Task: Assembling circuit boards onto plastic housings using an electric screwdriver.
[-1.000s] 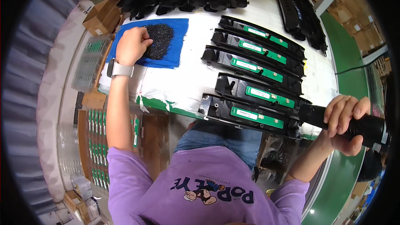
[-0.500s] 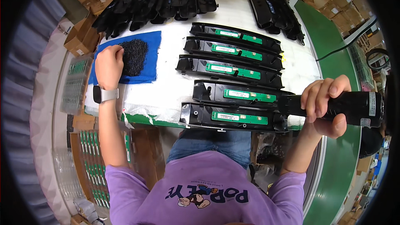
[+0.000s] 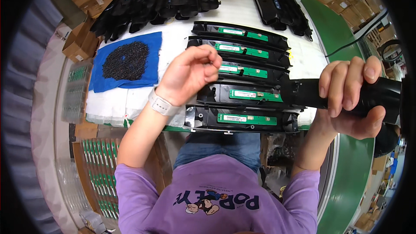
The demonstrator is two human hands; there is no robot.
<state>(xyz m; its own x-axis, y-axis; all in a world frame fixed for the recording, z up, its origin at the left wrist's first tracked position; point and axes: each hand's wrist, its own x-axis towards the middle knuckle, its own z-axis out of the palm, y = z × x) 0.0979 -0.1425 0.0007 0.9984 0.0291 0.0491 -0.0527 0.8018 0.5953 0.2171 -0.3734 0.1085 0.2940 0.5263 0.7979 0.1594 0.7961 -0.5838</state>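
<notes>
My left hand (image 3: 186,77) is closed in a pinch above the left ends of the middle black plastic housings; what its fingers hold, if anything, is too small to make out. Wrapped round a black electric screwdriver (image 3: 308,93), my right hand (image 3: 353,93) keeps it nearly level, its front end pointing left over the right end of the second-nearest housing (image 3: 212,94). Several such housings lie in a column, each with a green circuit board (image 3: 247,119) inside. To the left, a heap of small black screws (image 3: 125,60) rests on a blue cloth (image 3: 99,85).
Stacked black housings (image 3: 169,0) fill the back of the white-covered table (image 3: 173,32), with more at the back right (image 3: 277,6). A green surface (image 3: 353,169) runs along the right. Below the table's left side stands a box of circuit boards (image 3: 102,169). A cable (image 3: 355,43) hangs at right.
My left hand has moved right from the screw heap to over the housings. My right hand has shifted slightly right with the screwdriver still in it.
</notes>
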